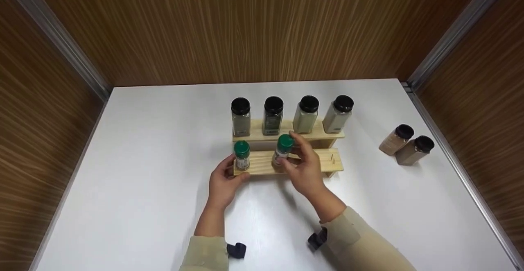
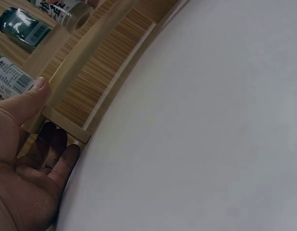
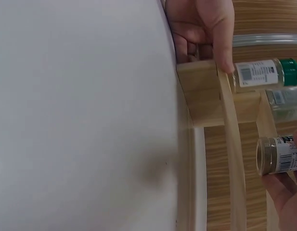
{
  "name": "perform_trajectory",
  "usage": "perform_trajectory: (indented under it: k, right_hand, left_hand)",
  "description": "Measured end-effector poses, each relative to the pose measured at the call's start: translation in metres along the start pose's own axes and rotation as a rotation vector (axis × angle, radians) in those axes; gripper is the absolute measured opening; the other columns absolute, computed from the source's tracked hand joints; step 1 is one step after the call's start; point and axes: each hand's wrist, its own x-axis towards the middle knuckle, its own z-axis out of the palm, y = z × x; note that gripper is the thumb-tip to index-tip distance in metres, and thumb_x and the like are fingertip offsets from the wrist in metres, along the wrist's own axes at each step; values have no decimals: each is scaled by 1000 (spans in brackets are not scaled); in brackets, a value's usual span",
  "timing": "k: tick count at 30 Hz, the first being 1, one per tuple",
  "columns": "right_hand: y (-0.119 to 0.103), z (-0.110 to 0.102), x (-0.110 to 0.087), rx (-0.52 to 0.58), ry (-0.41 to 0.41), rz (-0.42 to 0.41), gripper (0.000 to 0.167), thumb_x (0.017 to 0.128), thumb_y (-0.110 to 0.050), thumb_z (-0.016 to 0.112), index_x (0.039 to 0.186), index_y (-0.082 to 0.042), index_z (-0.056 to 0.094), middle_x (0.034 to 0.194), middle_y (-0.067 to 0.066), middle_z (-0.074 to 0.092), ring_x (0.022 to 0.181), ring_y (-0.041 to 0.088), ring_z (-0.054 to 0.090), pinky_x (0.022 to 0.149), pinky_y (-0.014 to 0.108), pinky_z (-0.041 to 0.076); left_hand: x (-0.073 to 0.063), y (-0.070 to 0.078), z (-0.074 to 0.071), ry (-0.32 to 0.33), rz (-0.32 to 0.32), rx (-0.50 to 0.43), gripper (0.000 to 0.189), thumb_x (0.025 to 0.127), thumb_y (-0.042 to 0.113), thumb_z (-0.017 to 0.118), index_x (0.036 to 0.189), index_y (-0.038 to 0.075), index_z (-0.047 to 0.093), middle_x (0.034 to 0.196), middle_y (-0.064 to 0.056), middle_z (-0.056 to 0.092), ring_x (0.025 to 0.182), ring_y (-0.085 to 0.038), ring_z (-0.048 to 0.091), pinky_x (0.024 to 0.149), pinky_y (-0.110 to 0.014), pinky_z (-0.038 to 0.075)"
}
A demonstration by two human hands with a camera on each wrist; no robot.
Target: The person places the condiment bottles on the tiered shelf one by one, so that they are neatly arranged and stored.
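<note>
A two-tier wooden spice rack (image 1: 260, 163) stands on the white table. My left hand (image 1: 223, 186) grips the left end of its lower tier, with the thumb on the front edge and the other fingers round the side board, as the left wrist view shows. Beside that thumb, a green-capped spice jar (image 1: 242, 157) stands on the lower tier. My right hand (image 1: 306, 173) pinches a second green-capped spice jar (image 3: 268, 155) between thumb and fingers, over the middle of the lower tier. This jar tilts slightly, and its bottom shows in the right wrist view.
On the upper tier stand several black-capped jars (image 1: 273, 115) in a row. Two more black-capped jars, a pinkish one (image 1: 395, 141) and a brownish one (image 1: 411, 153), stand on the table at the right. Wood-grain panels (image 1: 254, 29) enclose the table (image 1: 155, 140) at back and sides.
</note>
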Motion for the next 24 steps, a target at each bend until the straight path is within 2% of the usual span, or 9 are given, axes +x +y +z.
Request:
perform_trajectory:
  k: [9,20,24]
  right_hand:
    - [5,17,1,-37,-74,38,69,87,12,81,148,0,52,122,23,65,102,39,71,86,47,62]
    - [6,21,-2,-65,-91,53,70,89,8,81,150,-3,49,126,20,62,105,38,72,91,43,61]
    - [8,19,-5,-87,-76,56,75,86,6,85,150,-3,47,126,20,64,108,37,71,93,47,60]
  left_hand:
    - [1,1,1,2,-15,16,71,85,3,89,148,-1,58,136,-17,64,115,-29,65,93,-33,54]
    - [0,-2,0,-5,25,7,71,86,4,89,148,-5,56,130,-21,64,114,-32,66,87,-26,54]
    - [-1,-1,1,-9,22,4,71,86,4,89,148,-5,56,131,-20,64,115,-32,66,88,-27,55]
